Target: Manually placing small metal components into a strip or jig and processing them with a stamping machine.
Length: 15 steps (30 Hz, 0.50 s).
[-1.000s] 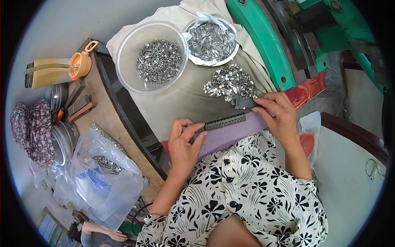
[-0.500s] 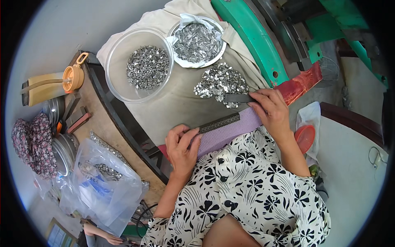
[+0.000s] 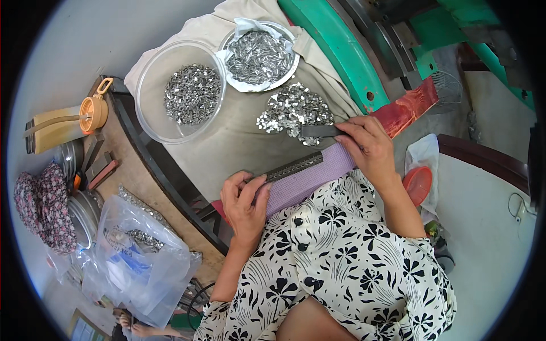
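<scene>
My left hand (image 3: 244, 200) is closed around the near left end of a dark, slotted metal bar (image 3: 296, 166). The bar lies along a purple textured mat (image 3: 304, 184) close to my lap. Between thumb and fingers, my right hand (image 3: 369, 146) pinches a flat dark metal strip (image 3: 318, 131). The strip's free end touches the lower edge of a loose pile of small shiny metal pieces (image 3: 293, 111) on the beige cloth (image 3: 236, 125). Whether any pieces lie on the strip is too small to tell.
Behind the pile stand a clear round tub (image 3: 149, 108) of small metal parts and a lined bowl (image 3: 291, 67) of slender metal pieces. A green machine frame (image 3: 330, 48) rises at far right. Left are a plastic bag (image 3: 145, 273) and an orange-lidded bottle (image 3: 94, 113). Another person's hands (image 3: 136, 327) show lower left.
The whole view has shifted slightly, so everything sits a little further left. Both my hands keep their holds, and the strip stays at the pile. The other person's hands have moved.
</scene>
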### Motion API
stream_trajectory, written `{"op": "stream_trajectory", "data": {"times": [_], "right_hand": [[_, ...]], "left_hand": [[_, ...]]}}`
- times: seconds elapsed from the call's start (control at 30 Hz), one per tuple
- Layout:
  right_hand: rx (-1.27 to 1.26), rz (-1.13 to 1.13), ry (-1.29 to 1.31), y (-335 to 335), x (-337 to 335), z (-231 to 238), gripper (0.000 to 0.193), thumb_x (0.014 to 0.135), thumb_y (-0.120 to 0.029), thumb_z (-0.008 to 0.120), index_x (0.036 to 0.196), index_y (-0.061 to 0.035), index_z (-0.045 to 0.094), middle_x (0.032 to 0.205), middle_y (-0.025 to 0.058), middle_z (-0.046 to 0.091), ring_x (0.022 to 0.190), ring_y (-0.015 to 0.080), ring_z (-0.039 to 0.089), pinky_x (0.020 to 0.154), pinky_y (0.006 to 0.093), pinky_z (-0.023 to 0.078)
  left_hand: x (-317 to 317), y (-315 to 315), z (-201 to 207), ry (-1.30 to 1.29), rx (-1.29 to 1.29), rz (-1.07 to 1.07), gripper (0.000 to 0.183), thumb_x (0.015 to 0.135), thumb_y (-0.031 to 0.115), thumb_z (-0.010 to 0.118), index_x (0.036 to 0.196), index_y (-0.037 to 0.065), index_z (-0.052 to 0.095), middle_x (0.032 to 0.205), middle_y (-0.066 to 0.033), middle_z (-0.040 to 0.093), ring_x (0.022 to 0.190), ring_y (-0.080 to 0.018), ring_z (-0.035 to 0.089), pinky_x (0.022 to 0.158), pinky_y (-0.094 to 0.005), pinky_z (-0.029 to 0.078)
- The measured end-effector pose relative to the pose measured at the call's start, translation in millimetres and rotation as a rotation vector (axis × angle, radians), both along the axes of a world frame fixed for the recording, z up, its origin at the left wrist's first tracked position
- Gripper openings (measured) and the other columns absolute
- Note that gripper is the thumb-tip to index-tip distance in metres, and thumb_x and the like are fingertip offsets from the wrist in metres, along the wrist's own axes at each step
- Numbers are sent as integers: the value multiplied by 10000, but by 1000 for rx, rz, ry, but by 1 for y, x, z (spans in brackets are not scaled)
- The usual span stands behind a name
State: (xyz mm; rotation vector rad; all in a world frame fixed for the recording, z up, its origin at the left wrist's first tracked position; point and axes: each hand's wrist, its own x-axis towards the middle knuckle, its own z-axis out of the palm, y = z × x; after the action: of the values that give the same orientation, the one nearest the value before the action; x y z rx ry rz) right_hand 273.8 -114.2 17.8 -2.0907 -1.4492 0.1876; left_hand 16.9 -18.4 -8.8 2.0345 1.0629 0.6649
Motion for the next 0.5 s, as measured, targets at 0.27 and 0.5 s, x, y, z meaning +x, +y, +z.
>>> {"op": "stream_trajectory", "data": {"times": [0.27, 0.5], "right_hand": [[42, 2, -30, -2, 3, 3, 242, 772, -85, 781, 1001, -35, 720, 955, 81, 640, 873, 270, 633, 756, 364, 523], [11, -3, -27, -4, 3, 1, 275, 755, -66, 796, 1022, -34, 735, 983, 92, 666, 903, 266, 644, 778, 351, 519]], "left_hand": [[-1, 0, 0, 7, -37, 8, 307, 717, 58, 813, 1014, 92, 743, 1058, -58, 604, 806, -199, 537, 782, -336, 426], [-1, -1, -1, 13, -58, 10, 309, 725, 59, 808, 1025, 87, 740, 1066, -64, 603, 819, -201, 537, 796, -343, 427]]}}
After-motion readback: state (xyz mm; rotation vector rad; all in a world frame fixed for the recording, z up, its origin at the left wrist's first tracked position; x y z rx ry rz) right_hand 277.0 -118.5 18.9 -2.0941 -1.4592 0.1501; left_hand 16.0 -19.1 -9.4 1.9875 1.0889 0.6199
